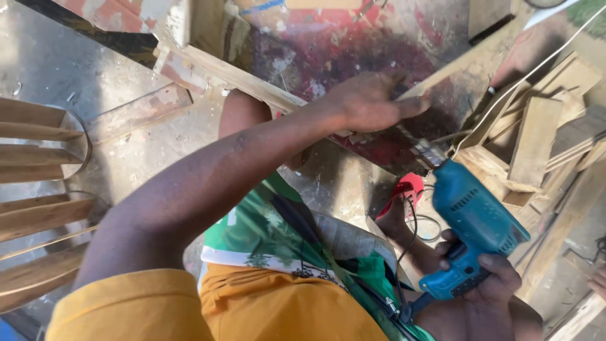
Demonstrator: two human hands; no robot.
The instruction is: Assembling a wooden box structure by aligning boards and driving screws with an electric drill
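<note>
Right hand (pixel 489 278): fingers wrapped on teal corded electric drill (pixel 473 221), bit aimed upward. Left hand (pixel 369 101): fingers flat, pinning pale wooden strip (pixel 454 66) steady just beyond the bit.

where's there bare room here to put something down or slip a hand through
Bare floor lies upper left, between the slatted wooden chair and the long plank. A smaller patch sits below the left hand, beside the knee. The right is crowded: stacked offcuts, the white cord, and the blue drill in the right hand.
</note>
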